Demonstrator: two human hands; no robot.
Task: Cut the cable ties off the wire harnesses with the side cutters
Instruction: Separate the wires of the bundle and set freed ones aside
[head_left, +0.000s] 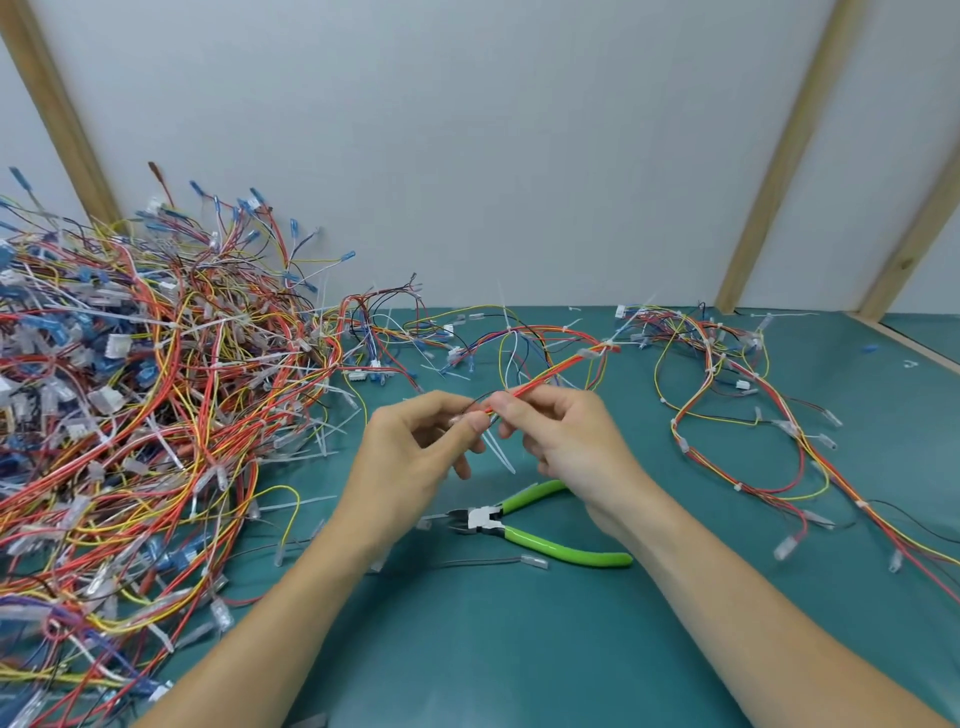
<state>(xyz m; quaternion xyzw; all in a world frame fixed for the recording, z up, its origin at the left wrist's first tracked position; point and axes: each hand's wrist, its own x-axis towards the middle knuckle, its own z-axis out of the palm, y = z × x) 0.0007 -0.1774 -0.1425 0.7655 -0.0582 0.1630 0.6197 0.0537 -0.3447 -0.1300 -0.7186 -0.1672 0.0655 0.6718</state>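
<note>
Left hand (415, 447): raised mid-scene, fingertips pinching the red wire harness (550, 371)
Right hand (566, 441): facing it, pinching the same harness; a white cable tie (498, 452) hangs between them
Side cutters (524, 522): green-handled, lying on the teal mat (519, 649) beneath the hands
Harness pile (130, 389): left
Wall (467, 130): pale, far side

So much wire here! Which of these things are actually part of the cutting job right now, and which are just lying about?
In the job:
- left hand and right hand, both pinching the red-and-yellow wire harness
- white plastic cable tie hanging from it
- green-handled side cutters, lying on the mat

Lying about:
- big tangled heap of coloured harnesses
- loose harnesses at right
- teal mat
</note>
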